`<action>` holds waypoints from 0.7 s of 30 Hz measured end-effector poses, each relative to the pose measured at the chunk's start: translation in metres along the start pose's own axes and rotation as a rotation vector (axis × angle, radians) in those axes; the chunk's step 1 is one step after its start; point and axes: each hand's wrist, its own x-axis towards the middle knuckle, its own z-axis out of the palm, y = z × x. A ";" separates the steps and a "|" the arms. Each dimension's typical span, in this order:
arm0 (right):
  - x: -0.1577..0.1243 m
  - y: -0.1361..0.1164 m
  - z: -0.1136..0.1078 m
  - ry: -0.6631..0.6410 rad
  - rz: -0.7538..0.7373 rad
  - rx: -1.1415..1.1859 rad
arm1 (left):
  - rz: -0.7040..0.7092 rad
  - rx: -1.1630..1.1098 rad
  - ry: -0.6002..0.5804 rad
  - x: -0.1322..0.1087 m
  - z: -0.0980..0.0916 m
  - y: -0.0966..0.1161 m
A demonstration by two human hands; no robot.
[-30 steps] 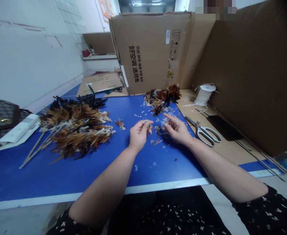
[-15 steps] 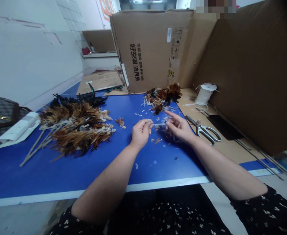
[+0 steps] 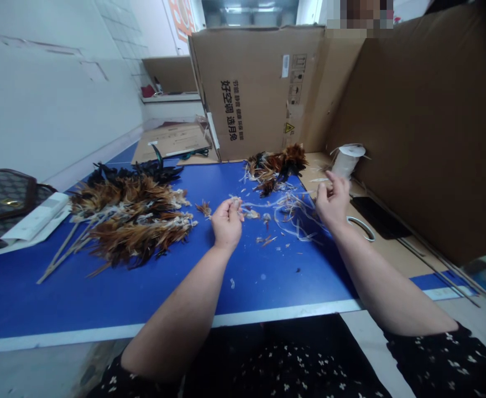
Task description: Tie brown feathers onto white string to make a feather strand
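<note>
scissors (image 3: 364, 227) now partly behind right hand (image 3: 334, 203)

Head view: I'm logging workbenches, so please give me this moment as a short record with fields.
Left hand: fingertips pinched together, pale string trailing from them
Right hand: raised in front of the spool, fingers partly curled; grip unclear
Scissors: mostly hidden by the right hand and forearm, one handle showing
Feathers: brown and black bundles on the left, smaller pile beyond the hands
Bag: far left
Table: blue, scattered with feather bits and loose string
</note>
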 end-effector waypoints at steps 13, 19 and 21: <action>-0.064 -0.066 0.026 -0.779 0.048 0.388 | -0.275 -0.095 -0.471 -0.028 0.017 0.003; -0.052 -0.062 0.020 -0.686 -0.058 0.363 | -0.463 -0.230 -0.651 -0.030 0.016 0.009; -0.048 -0.060 0.019 -0.720 -0.134 0.374 | -0.487 -0.249 -0.697 -0.030 0.014 0.008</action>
